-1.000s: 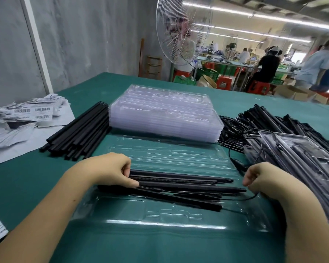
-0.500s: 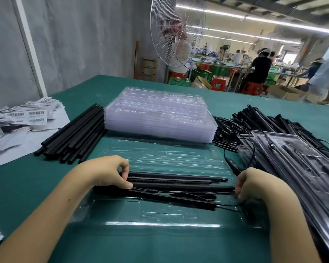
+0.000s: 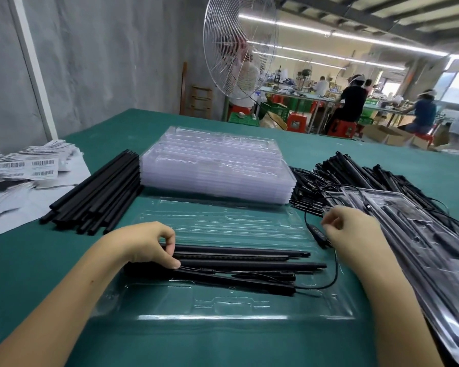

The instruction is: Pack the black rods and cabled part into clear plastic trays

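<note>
L hand (image 3: 149, 245): fingers + thumb curled round the L ends of the black rods (image 3: 244, 263), thumb tip pressed on top. The rods lie lengthwise in the open tray (image 3: 223, 317), between the two hands. There are several, side by side, some overlapping.

R hand (image 3: 355, 234): just past the rods' R ends, not touching them, fingers loosely curled. Controller (image 3: 318, 235) on the cable (image 3: 335, 268) sits against the palm side. Can't tell whether the hand pinches the cable or only touches it. From the controller the cable drops past the R wrist and loops back to the R end of the rod nearest the person.

Hands are well apart, one at each end of the rods.

Beyond both hands: stack of empty trays (image 3: 217, 165). Beyond L hand, to its L: bundle of loose rods (image 3: 98, 197) on the green table (image 3: 329, 147), w/ barcode labels (image 3: 29, 165) further L. Beyond R hand: heap of cabled parts (image 3: 368, 178). Just R of R hand: packed trays (image 3: 414, 234), lying partly over that heap.
</note>
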Demonstrator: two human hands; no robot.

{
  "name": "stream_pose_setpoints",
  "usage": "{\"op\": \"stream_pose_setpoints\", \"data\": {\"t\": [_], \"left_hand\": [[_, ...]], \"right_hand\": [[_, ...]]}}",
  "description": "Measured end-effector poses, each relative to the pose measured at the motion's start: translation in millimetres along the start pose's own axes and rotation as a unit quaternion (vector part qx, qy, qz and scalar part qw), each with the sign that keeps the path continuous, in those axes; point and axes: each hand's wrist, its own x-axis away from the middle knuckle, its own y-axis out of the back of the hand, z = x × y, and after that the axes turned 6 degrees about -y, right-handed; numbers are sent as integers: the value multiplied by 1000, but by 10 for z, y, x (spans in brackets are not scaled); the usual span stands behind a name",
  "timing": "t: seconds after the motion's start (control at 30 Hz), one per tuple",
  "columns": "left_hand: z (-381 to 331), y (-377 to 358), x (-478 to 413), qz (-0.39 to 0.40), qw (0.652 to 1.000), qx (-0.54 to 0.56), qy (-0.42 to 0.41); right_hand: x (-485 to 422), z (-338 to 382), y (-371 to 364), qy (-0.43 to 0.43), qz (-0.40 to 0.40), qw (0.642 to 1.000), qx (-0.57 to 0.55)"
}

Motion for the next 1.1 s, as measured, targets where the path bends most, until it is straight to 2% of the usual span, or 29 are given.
{"op": "stream_pose_setpoints", "data": {"t": [0.07,0.17,0.37,0.47,0.6,0.67,0.73,0.8,0.87,0.93,1.0,1.1], "left_hand": [[23,9,1,13,1000,3,-8],[60,2,8,36,999,13,-14],[38,2,-12,40,999,23,-29],[31,24,-14,35,998,29,-36],[61,56,8,33,999,22,-36],[68,59,10,34,999,17,-36],[65,61,8,34,999,20,-36],[57,64,5,32,999,19,-35],[59,64,-2,29,999,19,-35],[67,62,-8,27,999,21,-33],[69,58,-12,29,999,25,-34],[56,59,-15,32,998,24,-38]], "right_hand": [[-141,-40,-20,-50,-6,999,-15],[-400,-13,-139,-97,78,992,33],[-705,-68,-484,-118,150,966,174],[-754,-35,-456,-111,173,955,215],[-688,81,-252,-105,248,927,259],[-651,97,-180,-132,248,929,242],[-618,148,-104,-147,214,944,204],[-639,199,-38,-125,132,969,167],[-636,267,76,-112,22,993,13],[-547,350,257,-37,-93,986,-130],[-377,425,458,62,-166,968,-176],[-79,453,633,119,-156,955,-222]]}}
